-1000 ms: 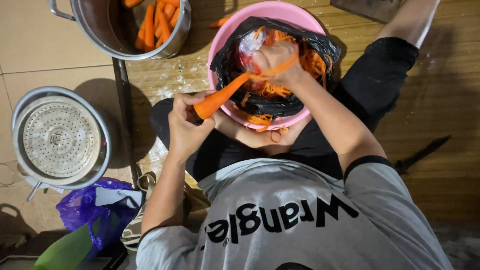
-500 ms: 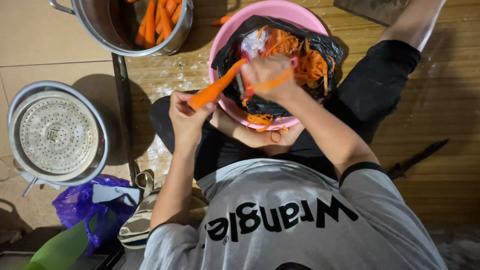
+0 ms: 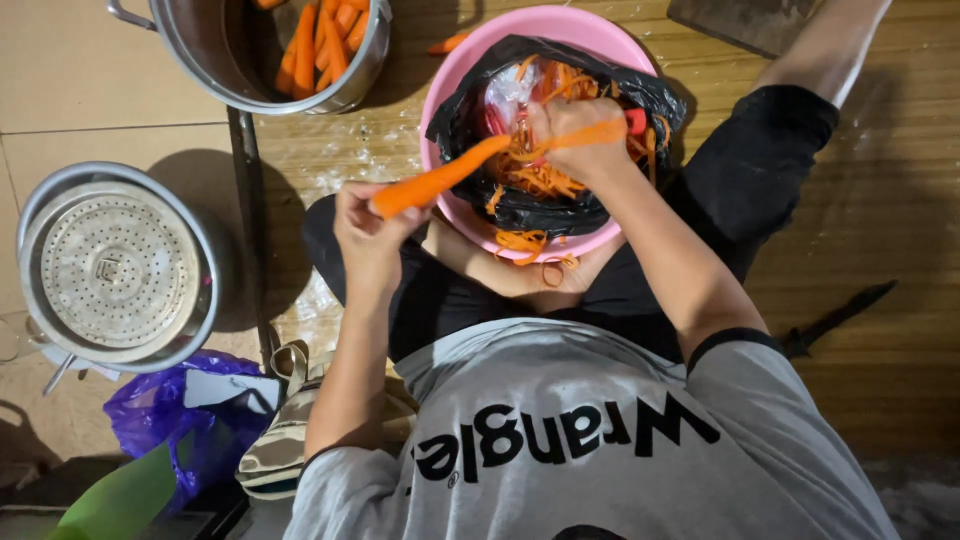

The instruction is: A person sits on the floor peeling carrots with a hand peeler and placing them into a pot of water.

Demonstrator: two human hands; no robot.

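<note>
My left hand (image 3: pixel 368 235) grips the thick end of an orange carrot (image 3: pixel 440 178), which points up and right over a pink basin (image 3: pixel 470 60). My right hand (image 3: pixel 575 135) is closed on a peeler with a red handle (image 3: pixel 636 122) and rests against the carrot's far tip, where a long strip of peel lies across my fingers. A black plastic bag (image 3: pixel 655 98) lines the basin and holds a heap of orange carrot peelings (image 3: pixel 540 180). The basin stands between my legs.
A steel pot (image 3: pixel 215 55) holding peeled carrots (image 3: pixel 320 40) stands at the top left. Left of me are a steel pot with a perforated steamer insert (image 3: pixel 110 265), a purple bag (image 3: pixel 160 420) and a sandal (image 3: pixel 275 450). A dark knife (image 3: pixel 840 315) lies on the wooden floor at the right.
My right hand has shifted with the peeler along the carrot's far end, first towards me, then right. The carrot's tilt changed slightly; my left hand stayed almost still.
</note>
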